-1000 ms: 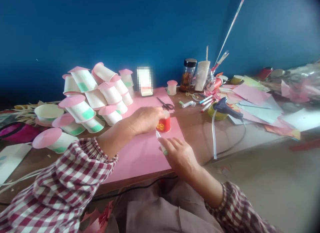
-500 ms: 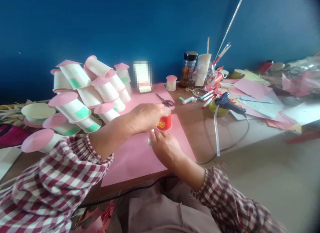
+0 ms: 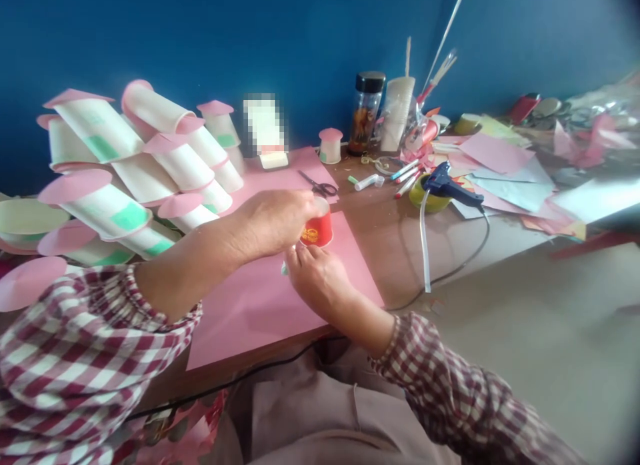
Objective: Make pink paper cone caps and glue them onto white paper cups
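Observation:
My left hand (image 3: 273, 222) is closed around the upper left side of a red paper cup (image 3: 319, 233) with yellow print. The cup stands upside down on a pink paper sheet (image 3: 260, 318), its white-edged rim against the paper. Close in front of the rim, my right hand (image 3: 320, 278) is pinched on a slim white marker pen with a green part (image 3: 285, 268). Most of this pen is hidden by the fingers. Black-handled scissors (image 3: 320, 185) lie beyond the cup on more pink paper.
White cups with pink paper tops (image 3: 130, 215) are stacked at left. A phone-like stand (image 3: 273, 160), partly blurred, and a dark-lidded jar (image 3: 367, 112) stand near the wall. At right are markers (image 3: 406, 172), a glue gun (image 3: 453, 185) on yellow tape, and loose coloured paper (image 3: 500, 158).
The view has shifted a little, so the whole scene sits further left and higher. Both hands keep their places at the red cup, with hardly any visible movement against it.

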A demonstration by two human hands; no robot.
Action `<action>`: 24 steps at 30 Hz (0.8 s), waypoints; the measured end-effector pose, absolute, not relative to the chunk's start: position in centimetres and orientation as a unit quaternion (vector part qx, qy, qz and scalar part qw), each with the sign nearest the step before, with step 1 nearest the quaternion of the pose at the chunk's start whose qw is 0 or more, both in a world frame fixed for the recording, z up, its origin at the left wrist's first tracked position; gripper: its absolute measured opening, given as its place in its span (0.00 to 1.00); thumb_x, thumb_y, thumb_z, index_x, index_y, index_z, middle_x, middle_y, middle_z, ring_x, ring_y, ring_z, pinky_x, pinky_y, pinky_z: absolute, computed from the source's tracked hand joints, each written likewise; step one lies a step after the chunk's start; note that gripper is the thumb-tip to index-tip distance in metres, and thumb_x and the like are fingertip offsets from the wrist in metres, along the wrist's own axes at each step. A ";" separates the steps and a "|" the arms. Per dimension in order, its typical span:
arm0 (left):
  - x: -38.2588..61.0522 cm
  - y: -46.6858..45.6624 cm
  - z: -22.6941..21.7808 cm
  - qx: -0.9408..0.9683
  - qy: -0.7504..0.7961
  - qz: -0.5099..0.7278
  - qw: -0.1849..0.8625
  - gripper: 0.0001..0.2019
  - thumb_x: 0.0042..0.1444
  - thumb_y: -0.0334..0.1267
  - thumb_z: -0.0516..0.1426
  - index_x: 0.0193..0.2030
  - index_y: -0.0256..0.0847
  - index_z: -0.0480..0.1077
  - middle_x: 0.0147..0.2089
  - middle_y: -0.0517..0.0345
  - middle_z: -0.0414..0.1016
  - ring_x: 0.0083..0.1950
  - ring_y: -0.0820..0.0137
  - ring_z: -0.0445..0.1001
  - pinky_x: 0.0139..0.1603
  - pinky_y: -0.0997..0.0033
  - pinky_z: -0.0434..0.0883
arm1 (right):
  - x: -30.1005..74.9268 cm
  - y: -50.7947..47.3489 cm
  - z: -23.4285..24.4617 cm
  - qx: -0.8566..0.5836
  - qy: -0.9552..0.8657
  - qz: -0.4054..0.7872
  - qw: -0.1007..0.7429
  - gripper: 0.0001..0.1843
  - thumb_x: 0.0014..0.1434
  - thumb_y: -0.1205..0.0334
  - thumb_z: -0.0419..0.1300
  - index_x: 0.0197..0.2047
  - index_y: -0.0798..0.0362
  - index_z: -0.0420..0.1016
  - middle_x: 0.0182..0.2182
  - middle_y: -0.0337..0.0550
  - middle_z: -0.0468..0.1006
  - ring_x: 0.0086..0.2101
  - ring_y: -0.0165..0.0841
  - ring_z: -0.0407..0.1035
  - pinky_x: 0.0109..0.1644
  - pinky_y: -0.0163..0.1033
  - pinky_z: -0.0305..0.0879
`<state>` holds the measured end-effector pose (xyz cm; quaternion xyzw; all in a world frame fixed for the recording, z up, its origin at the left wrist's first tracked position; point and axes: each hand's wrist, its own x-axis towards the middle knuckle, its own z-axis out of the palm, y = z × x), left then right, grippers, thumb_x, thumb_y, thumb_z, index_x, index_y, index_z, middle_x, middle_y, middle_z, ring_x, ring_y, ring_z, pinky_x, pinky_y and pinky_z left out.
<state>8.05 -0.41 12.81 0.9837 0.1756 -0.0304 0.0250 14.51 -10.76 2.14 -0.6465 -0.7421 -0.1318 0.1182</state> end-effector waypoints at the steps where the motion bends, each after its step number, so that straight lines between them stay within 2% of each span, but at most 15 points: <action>1: 8.1 -0.4 12.8 0.983 0.178 -0.031 0.024 0.18 0.53 0.30 0.52 0.48 0.50 0.72 0.42 0.61 0.76 0.38 0.70 0.73 0.31 0.74 0.63 | 14.5 -10.8 2.2 -0.649 -0.741 -0.128 0.117 0.16 0.68 0.69 0.38 0.43 0.60 0.66 0.33 0.49 0.73 0.34 0.36 0.69 0.34 0.41 0.65; 6: 8.1 -0.4 12.9 0.984 0.168 -0.038 0.038 0.19 0.53 0.29 0.51 0.48 0.52 0.72 0.44 0.64 0.76 0.40 0.70 0.73 0.34 0.75 0.64 | 14.6 -10.7 2.2 -0.655 -0.734 -0.131 0.122 0.16 0.68 0.66 0.38 0.42 0.60 0.66 0.34 0.51 0.73 0.35 0.38 0.69 0.34 0.41 0.65; 11: 7.9 -0.2 12.5 0.986 0.163 -0.023 0.027 0.19 0.53 0.31 0.52 0.50 0.51 0.71 0.44 0.62 0.76 0.39 0.70 0.73 0.32 0.74 0.63 | 14.6 -10.6 1.8 -0.649 -0.734 -0.150 0.131 0.15 0.68 0.65 0.40 0.44 0.61 0.66 0.35 0.51 0.74 0.36 0.38 0.69 0.35 0.41 0.66; 18: 7.9 -0.2 12.4 0.984 0.173 -0.023 0.020 0.14 0.54 0.34 0.52 0.47 0.48 0.71 0.41 0.62 0.76 0.34 0.72 0.72 0.29 0.76 0.62 | 14.6 -10.5 1.9 -0.651 -0.735 -0.145 0.121 0.16 0.68 0.67 0.39 0.43 0.60 0.66 0.34 0.50 0.74 0.34 0.37 0.69 0.33 0.41 0.65; 24: 7.7 0.0 12.3 0.986 0.163 -0.012 0.018 0.16 0.54 0.33 0.52 0.48 0.51 0.71 0.42 0.63 0.76 0.34 0.73 0.72 0.30 0.75 0.62 | 14.4 -10.4 1.9 -0.654 -0.731 -0.149 0.124 0.13 0.66 0.69 0.41 0.43 0.61 0.66 0.33 0.51 0.74 0.36 0.38 0.69 0.35 0.41 0.66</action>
